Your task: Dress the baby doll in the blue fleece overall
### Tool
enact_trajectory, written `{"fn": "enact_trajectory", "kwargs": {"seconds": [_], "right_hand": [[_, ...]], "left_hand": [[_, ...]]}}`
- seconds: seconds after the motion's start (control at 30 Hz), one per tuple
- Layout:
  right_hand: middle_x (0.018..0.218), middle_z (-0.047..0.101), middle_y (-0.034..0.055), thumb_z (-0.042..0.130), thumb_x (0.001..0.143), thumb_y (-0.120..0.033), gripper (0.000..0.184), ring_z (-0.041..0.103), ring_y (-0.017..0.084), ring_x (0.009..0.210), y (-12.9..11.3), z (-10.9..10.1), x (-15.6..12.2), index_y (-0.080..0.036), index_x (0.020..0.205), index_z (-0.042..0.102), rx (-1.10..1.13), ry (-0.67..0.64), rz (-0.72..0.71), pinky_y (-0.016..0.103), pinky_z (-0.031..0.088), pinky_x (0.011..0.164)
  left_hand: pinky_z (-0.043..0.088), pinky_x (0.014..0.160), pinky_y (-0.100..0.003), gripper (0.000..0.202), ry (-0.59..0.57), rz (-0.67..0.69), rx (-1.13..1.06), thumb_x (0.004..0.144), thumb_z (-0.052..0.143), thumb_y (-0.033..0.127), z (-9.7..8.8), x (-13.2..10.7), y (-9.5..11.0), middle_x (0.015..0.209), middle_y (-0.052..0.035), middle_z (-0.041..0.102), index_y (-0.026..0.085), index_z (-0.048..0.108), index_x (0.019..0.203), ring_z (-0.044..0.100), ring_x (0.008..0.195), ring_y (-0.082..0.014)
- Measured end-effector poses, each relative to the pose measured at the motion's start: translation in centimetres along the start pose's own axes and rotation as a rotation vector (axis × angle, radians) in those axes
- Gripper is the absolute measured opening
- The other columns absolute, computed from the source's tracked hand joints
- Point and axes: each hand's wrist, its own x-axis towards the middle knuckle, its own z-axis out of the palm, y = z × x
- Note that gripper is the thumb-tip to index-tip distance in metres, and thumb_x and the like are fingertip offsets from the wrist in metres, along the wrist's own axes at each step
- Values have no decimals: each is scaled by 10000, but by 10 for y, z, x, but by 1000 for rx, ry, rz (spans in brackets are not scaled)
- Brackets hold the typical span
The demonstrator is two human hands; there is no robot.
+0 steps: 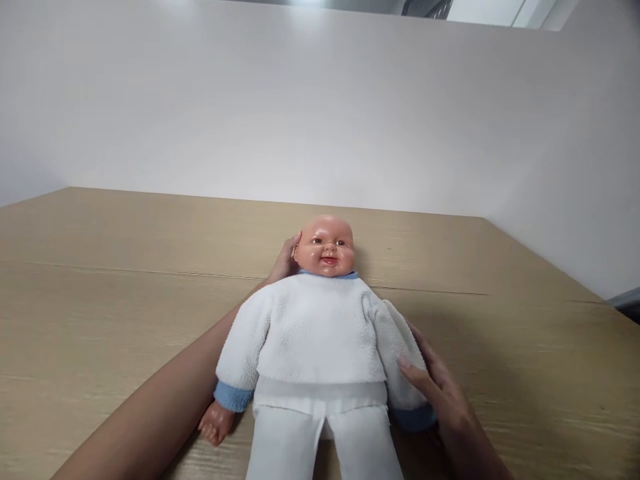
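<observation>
White sweater (317, 330) and trousers (284, 440) already on the baby doll (321, 353) — right hand (445, 397) grasping its sleeve (397, 343), left hand (287, 257) at the head (327, 245), grip mostly hidden, can't tell — what's left unclear.

A tan, wood-grained table (150, 233) stood before a smooth white wall (300, 113) with bright patches of light (306, 19) near its top.

The doll (320, 327) is between the left fingers (291, 250) and the right fingers (420, 380). Its head (327, 247) is just right of the left fingers, touching; one sleeve (395, 340) lies within the right fingers. The desk (125, 280) spreads beneath and beyond both, the wall (300, 113) farther behind.
</observation>
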Motion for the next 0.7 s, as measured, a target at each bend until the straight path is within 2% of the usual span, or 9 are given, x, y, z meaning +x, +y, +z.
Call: {"fn": "enact_trajectory", "kwargs": {"seconds": [0.1,0.2,0.27,0.43,0.6,0.7], "right_hand": [[1723,439,62,710,944,-605,781,362,326,1622,9,1,-2,-304,1628,483,-254,38,-130,492,312,1341],[1710,457,66,684,965,-577,766,399,332,1602,8,5,-7,-303,1643,457,-386,90,-189,499,317,1343],[1706,462,63,680,968,-551,755,420,335,1589,7,5,-10,-311,1645,447,-451,97,-227,508,324,1341],[1721,438,63,718,949,-512,817,443,352,1573,12,-2,-11,-335,1675,389,-538,16,-262,508,422,1290],[1729,419,68,631,1002,-548,778,426,334,1584,8,5,-16,-326,1693,352,-563,74,-254,510,390,1309],[1692,471,91,648,999,-516,779,465,343,1555,7,6,-15,-305,1693,363,-590,57,-313,505,441,1276]], "left_hand": [[359,1316,-533,723,60,-80,52,1016,553,647,-9,-2,8,1375,-129,756,116,638,1498,601,1433,-398],[338,1329,-515,652,93,-47,68,1043,569,558,-14,-2,13,1399,-132,743,110,623,1513,603,1436,-378],[325,1339,-497,612,73,-28,63,1061,576,500,-16,-1,14,1419,-132,731,112,603,1533,601,1441,-360],[284,1358,-505,670,7,-86,35,1088,504,562,-17,2,11,1446,-129,715,128,526,1597,580,1464,-350],[296,1350,-520,681,75,-53,63,1086,512,557,-18,6,5,1493,-123,684,179,453,1650,604,1442,-349],[320,1339,-516,701,72,-59,59,1084,523,555,-18,7,3,1510,-144,666,172,429,1664,628,1415,-350]]}}
